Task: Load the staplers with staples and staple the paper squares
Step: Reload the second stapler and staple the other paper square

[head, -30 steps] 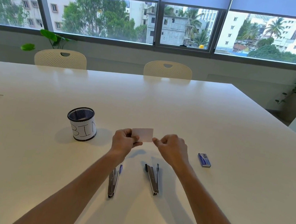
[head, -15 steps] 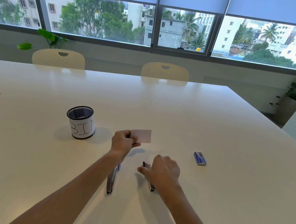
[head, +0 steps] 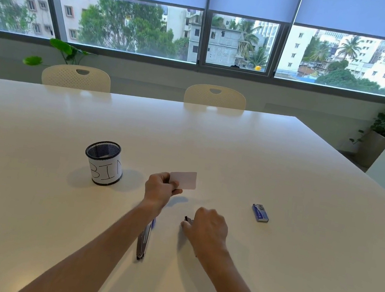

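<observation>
The left hand (head: 159, 188) is raised just above the white table (head: 211, 143), its thumb and fingers pinching the left edge of a pale paper square (head: 185, 179), which stands out to the right of the hand, clear of the tabletop; the right hand (head: 209, 228) is lowered onto the table nearer the person, palm down with fingers curled over the right stapler (head: 188, 219), of which only the dark far tip shows beyond the knuckles; the fingers appear to grasp it, though the hand hides most of the contact; the left stapler (head: 143, 241), a slim metal one with a blue part at its far end, lies on the table partly under the left forearm, untouched by either hand and just to the left of the right hand; a small blue staple box (head: 260, 213) lies on the table to the right, apart from both hands; a black mesh cup (head: 104, 162) wrapped in white paper lettered "BIN" stands to the left of the left hand; two cream chairs (head: 215, 96) are tucked in at the far edge of the table.
</observation>
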